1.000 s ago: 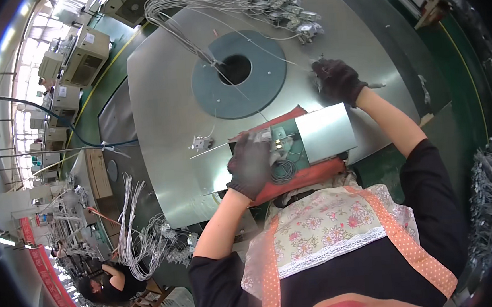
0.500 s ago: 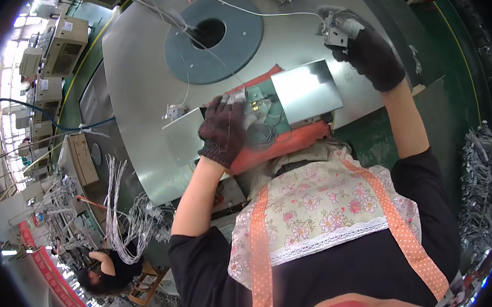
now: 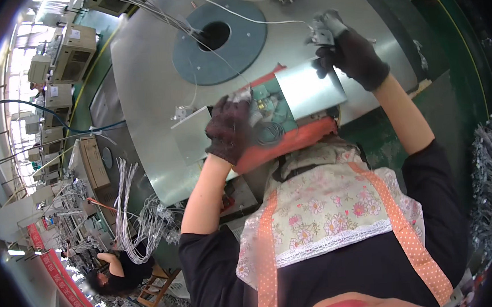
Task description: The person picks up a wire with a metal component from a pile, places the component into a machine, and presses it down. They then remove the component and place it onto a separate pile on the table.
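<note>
My right hand [image 3: 360,60], in a dark glove with grey fingertips, is closed round a small silvery metal part [image 3: 322,36] above the right of the table. A white cable [image 3: 259,21] leads from that part across the table. My left hand [image 3: 228,129], gloved alike, has its fingers bent together at the left end of a red-edged tray [image 3: 285,148]. A thin wire rises near those fingertips; what they pinch is hidden. Inside the tray lie a coil of grey wire [image 3: 269,133] and small brass-coloured pieces [image 3: 263,104]. A shiny metal plate [image 3: 311,89] covers its right part.
Left of the tray are another flat plate [image 3: 193,137] and a small metal part [image 3: 183,113] on a wire. A blue-grey disc [image 3: 250,50] with a central hole, wires passing through it, sits on the metal table [image 3: 151,97]. Bundled cables [image 3: 128,219] hang at left; a co-worker [image 3: 117,271] is beyond.
My right hand has moved left with the metal part, nearer the shiny plate. My left hand stays at the tray's left end. The whole view has shifted slightly.
</note>
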`<state>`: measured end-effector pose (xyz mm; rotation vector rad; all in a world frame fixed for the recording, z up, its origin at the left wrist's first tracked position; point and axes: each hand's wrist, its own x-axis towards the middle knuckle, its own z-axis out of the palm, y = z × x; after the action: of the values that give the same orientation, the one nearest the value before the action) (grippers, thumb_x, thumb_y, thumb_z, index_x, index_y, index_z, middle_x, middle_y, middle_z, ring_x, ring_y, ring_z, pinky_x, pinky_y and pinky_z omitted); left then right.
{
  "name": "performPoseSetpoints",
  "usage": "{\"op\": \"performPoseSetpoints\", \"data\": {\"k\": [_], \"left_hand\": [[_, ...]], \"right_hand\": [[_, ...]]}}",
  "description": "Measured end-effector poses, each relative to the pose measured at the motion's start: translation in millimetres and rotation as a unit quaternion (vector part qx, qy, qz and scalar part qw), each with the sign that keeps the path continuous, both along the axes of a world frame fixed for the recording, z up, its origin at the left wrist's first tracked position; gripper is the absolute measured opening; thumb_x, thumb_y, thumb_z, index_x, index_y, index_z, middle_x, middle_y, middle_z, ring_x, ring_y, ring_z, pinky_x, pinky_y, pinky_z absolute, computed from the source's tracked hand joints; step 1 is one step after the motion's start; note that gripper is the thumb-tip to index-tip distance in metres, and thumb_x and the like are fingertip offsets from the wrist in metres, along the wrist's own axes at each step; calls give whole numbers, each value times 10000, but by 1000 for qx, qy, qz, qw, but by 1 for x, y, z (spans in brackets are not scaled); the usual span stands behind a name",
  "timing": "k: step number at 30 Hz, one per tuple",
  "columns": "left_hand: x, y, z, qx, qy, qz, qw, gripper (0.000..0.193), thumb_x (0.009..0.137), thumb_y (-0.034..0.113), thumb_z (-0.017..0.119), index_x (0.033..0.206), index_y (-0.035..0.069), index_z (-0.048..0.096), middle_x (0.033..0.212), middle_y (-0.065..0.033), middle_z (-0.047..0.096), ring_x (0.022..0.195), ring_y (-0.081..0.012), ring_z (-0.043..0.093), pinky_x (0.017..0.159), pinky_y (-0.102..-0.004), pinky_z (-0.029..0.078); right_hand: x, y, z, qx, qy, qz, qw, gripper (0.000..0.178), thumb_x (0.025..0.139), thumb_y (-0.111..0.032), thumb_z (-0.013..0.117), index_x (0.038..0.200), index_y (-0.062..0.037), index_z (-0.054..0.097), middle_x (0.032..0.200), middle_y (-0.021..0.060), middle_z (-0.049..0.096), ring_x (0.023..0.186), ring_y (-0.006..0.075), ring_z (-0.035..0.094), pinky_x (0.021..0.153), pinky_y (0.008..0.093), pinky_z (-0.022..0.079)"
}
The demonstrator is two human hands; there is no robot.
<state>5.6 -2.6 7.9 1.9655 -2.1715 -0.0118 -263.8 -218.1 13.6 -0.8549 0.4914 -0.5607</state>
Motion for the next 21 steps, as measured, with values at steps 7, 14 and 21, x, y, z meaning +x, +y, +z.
{"op": "performPoseSetpoints", "data": {"k": [7, 14, 21], "left_hand": [[-6, 6, -4, 2, 13, -12, 1000, 570, 871, 388, 668, 1293, 13, 592, 1208, -216, 676, 1157, -360, 647, 1091, -490, 447], [-9, 4, -1, 4, 20, 9, 1000, 469, 887, 334, 670, 1193, -20, 641, 1194, -202, 678, 1139, -363, 618, 1021, -463, 456], [0, -2, -12, -24, 21, 16, 999, 528, 878, 355, 660, 1260, -6, 607, 1200, -217, 684, 1152, -367, 649, 1101, -495, 428]], "right_hand": [[12, 3, 33, -732, 240, -317, 553, 755, 744, -22, 802, 1428, -94, 489, 1359, 185, 541, 1108, 362, 634, 905, 412, 564], [-10, 3, 58, -767, 148, -285, 555, 758, 821, -98, 805, 1487, -77, 444, 1308, 224, 588, 1084, 386, 644, 896, 434, 546], [-9, 3, 73, -781, 165, -237, 554, 497, 865, -179, 766, 1314, -70, 584, 1280, 204, 618, 1099, 378, 646, 907, 476, 546]]}}
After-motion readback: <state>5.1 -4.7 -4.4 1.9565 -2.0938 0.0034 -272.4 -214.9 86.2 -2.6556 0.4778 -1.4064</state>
